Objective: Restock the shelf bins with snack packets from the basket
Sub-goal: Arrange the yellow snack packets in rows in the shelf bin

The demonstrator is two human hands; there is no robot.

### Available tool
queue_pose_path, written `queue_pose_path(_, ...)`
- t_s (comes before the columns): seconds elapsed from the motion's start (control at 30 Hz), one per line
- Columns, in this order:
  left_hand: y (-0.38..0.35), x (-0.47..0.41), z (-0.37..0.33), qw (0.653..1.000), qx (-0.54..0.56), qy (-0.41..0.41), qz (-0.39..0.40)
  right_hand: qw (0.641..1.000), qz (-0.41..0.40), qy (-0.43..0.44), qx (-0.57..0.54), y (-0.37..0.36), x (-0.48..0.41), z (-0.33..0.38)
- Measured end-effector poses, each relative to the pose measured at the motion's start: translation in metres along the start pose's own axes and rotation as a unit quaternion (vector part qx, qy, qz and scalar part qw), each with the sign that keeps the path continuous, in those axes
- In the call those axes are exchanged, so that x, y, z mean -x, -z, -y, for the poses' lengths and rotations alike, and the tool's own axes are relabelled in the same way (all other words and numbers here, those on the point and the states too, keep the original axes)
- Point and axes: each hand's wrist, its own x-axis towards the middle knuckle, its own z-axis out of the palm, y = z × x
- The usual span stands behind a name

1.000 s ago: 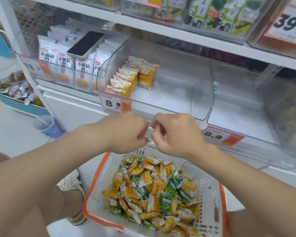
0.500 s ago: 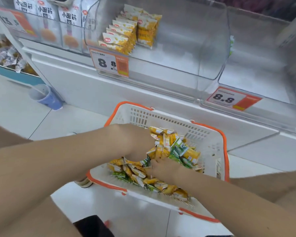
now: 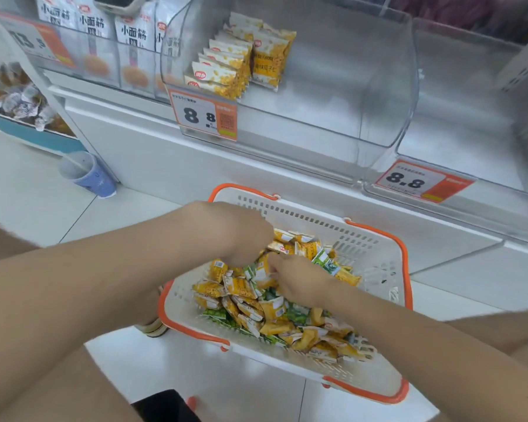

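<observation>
Left hand (image 3: 241, 236), right hand (image 3: 301, 284) among basket (image 3: 375, 263) packets (image 3: 240, 287), fingers' grip untellable; tag (image 3: 421, 181) reads 8.8

Head camera looks forward and down, close over basket (image 3: 378, 269) and bins (image 3: 387, 80)

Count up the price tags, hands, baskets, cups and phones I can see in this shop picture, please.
3 price tags
2 hands: left hand, right hand
1 basket
1 cup
1 phone
Total: 8
</observation>
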Motion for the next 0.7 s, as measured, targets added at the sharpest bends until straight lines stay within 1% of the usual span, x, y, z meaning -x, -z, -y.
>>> queue_pose_path(0.07,0.005,0.002,0.008,0.999,0.016,0.009,-0.031,0.987,-0.126,0.003,-0.1,0.025,0.004,0.012)
queue_pose_path(0.13,0.014,0.013,0.02,0.997,0.035,0.015,-0.067,0.957,-0.233,0.008,-0.17,0.052,0.01,0.028)
queue_pose_path(0.23,0.026,0.033,0.045,0.985,0.116,0.004,-0.129,0.9,-0.346,0.01,-0.265,0.094,0.017,0.053)
queue_pose_path(0.3,0.033,0.046,0.06,0.964,0.207,-0.027,-0.167,0.862,-0.405,0.008,-0.304,0.121,0.022,0.065)
queue_pose_path(0.33,0.036,0.052,0.065,0.945,0.271,-0.039,-0.182,0.846,-0.43,0.008,-0.316,0.134,0.024,0.071)
queue_pose_path(0.37,0.039,0.058,0.067,0.916,0.348,-0.051,-0.195,0.83,-0.451,0.008,-0.327,0.147,0.027,0.076)
queue_pose_path(0.4,0.041,0.062,0.067,0.879,0.422,-0.07,-0.211,0.815,-0.467,0.01,-0.343,0.159,0.029,0.08)
queue_pose_path(0.43,0.043,0.065,0.065,0.835,0.491,-0.093,-0.228,0.8,-0.477,0.01,-0.363,0.17,0.031,0.084)
queue_pose_path(0.5,0.05,0.068,0.058,0.745,0.603,-0.11,-0.264,0.765,-0.491,0.003,-0.416,0.189,0.035,0.09)
queue_pose_path(0.57,0.057,0.068,0.054,0.665,0.675,-0.108,-0.302,0.73,-0.493,-0.016,-0.473,0.204,0.041,0.091)
queue_pose_path(0.6,0.06,0.068,0.053,0.637,0.694,-0.106,-0.317,0.723,-0.488,-0.025,-0.488,0.21,0.044,0.09)
queue_pose_path(0.63,0.062,0.068,0.053,0.622,0.704,-0.109,-0.326,0.729,-0.48,-0.029,-0.488,0.216,0.047,0.088)
queue_pose_path(0.67,0.064,0.069,0.054,0.62,0.703,-0.113,-0.33,0.746,-0.471,-0.026,-0.471,0.22,0.049,0.084)
queue_pose_path(0.7,0.065,0.069,0.055,0.63,0.692,-0.116,-0.333,0.768,-0.461,-0.022,-0.443,0.224,0.051,0.081)
